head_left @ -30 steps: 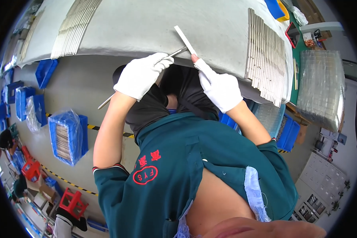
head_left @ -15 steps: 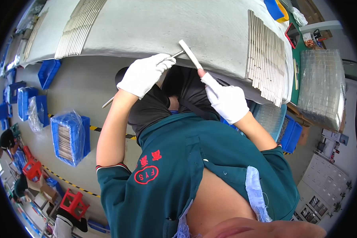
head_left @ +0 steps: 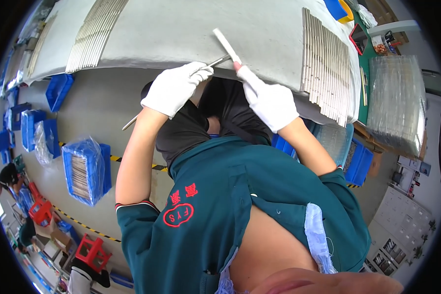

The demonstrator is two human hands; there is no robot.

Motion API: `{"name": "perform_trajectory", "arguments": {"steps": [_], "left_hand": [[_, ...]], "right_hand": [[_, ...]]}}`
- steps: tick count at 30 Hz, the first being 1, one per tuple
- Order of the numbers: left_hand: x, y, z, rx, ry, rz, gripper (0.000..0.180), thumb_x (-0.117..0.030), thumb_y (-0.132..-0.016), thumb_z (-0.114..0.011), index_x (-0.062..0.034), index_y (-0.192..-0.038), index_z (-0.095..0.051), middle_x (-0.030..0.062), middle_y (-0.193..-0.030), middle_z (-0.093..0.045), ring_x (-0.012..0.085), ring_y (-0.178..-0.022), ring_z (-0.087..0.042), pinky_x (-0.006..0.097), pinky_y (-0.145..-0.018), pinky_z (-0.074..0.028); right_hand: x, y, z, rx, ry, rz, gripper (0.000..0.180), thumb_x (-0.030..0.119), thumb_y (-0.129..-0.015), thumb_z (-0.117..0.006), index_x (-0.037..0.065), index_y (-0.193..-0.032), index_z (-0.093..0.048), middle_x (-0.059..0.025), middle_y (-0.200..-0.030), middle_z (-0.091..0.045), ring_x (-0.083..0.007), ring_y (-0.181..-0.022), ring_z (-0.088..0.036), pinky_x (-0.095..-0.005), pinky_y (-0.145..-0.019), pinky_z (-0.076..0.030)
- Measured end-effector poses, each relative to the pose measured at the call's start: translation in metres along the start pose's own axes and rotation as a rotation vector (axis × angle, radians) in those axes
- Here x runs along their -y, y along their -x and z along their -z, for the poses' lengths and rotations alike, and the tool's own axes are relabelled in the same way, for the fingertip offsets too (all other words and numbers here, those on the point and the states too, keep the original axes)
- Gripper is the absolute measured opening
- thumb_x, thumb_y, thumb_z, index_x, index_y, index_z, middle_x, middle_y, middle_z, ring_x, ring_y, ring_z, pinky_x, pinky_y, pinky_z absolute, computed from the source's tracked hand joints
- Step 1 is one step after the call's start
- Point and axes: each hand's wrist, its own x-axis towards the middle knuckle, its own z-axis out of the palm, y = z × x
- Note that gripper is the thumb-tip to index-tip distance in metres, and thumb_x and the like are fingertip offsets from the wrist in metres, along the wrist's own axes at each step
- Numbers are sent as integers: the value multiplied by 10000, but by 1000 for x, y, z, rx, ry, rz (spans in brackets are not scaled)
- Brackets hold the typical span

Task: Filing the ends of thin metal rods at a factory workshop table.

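Note:
My gloved left hand (head_left: 179, 87) is closed round a thin metal rod (head_left: 219, 61). One end of the rod points up to the right over the table's near edge; the other sticks out below my wrist. In my gloved right hand (head_left: 268, 100) is a slim white stick (head_left: 224, 43), gripped near its lower end with a bare fingertip along it. The stick slants up to the left and crosses the rod's tip, seemingly touching it. Rows of similar metal rods lie on the grey-white covered table (head_left: 181, 29): one bundle (head_left: 95, 34) at left, another (head_left: 326, 68) at right.
A blue crate of rods (head_left: 85, 171) wrapped in plastic stands on the floor at left, with more blue bins (head_left: 59, 92) near it. A plastic-wrapped stack (head_left: 396, 103) is at right. Other people and a red stool (head_left: 92, 251) are at lower left.
My right hand has moved up and to the left with the white stick, which now crosses the rod nearer its own lower end. My left hand has shifted slightly left and up.

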Motion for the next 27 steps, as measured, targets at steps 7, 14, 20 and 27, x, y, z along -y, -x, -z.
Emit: {"name": "perform_trajectory", "arguments": {"steps": [7,14,20,27], "left_hand": [[8,-3,0,25,271,85,258,-215,-875,-522,-11,-992,-626,34,-684,-567,100,-572,-464,245,-582,-408],[10,-4,5,100,194,74,328,-295,-888,-470,-56,-1054,-621,91,-807,-621,212,-676,-557,301,-662,-444],[6,-5,4,107,433,192,287,-229,-885,-507,-1,-1005,-633,17,-602,-503,80,-510,-397,231,-521,-354],[2,-5,4,112,481,194,275,-205,-890,-497,0,-1013,-633,-1,-573,-464,70,-508,-367,215,-507,-326]], "right_hand": [[-3,25,13,75,75,89,391,118,-808,-572,76,-1196,-540,-61,-853,-643,-196,-350,-457,-316,-365,-389],[12,11,19,119,135,52,531,152,-815,-563,225,-1324,-428,-30,-440,-425,-193,-339,-449,-318,-355,-375],[3,15,2,36,68,76,522,146,-822,-525,246,-1326,-428,-2,-382,-371,-169,-289,-405,-309,-310,-331],[2,-2,-3,-59,108,89,526,150,-805,-576,218,-1310,-447,-29,-413,-395,-187,-318,-438,-313,-334,-364]]}}
